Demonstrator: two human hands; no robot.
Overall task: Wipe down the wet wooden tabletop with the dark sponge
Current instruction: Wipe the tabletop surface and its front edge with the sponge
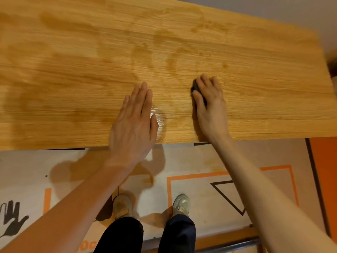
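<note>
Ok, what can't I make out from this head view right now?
- Dark sponge: mostly hidden under the right hand; only its left edge shows.
- Tabletop: left end cut off by the frame; motion blur smears its wet patches.
- Wood beneath the flat left hand: hidden.

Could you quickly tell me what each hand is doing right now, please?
Left hand: open, flat on the wooden tabletop, holding nothing.
Right hand: fingers pressed over the dark sponge, holding it against the tabletop.
</note>
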